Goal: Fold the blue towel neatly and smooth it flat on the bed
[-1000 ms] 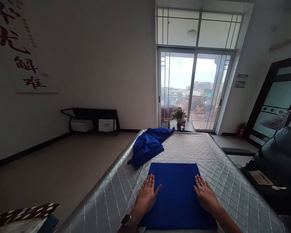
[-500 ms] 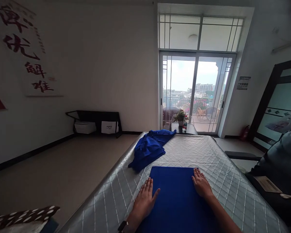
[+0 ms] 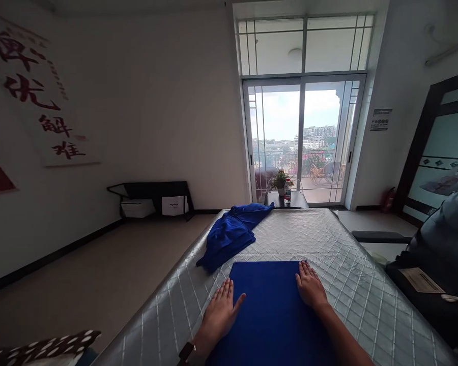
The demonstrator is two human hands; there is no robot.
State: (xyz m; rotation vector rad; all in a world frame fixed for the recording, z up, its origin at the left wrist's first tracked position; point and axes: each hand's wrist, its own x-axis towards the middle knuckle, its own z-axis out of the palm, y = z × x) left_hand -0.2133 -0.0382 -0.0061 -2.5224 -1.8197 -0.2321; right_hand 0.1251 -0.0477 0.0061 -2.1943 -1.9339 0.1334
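Observation:
A flat dark-blue rectangle (image 3: 267, 310) lies in front of me, a smooth folded cloth or a board; I cannot tell which. Along its left edge rests my left hand (image 3: 223, 307), fingers stretched and the thumb spread onto the blue surface. My right hand (image 3: 309, 283) lies flat at the far right corner, its fingers extended over the edge. Neither hand grips anything. Beyond the rectangle, to the left, a crumpled blue garment (image 3: 231, 234) is spread on the table's silver quilted cover (image 3: 351, 269).
A small table (image 3: 299, 200) with a potted plant (image 3: 281, 182) and a bottle (image 3: 287, 192) stands beyond the far edge, before a glass sliding door. At right is a dark chair (image 3: 438, 254) with a brown card (image 3: 422, 280) on it. A spotted cushion (image 3: 61, 345) sits at lower left.
The view has tilted and shifted slightly, so the scene sits a little differently in the picture. Both hands stay flat at the blue rectangle's edges.

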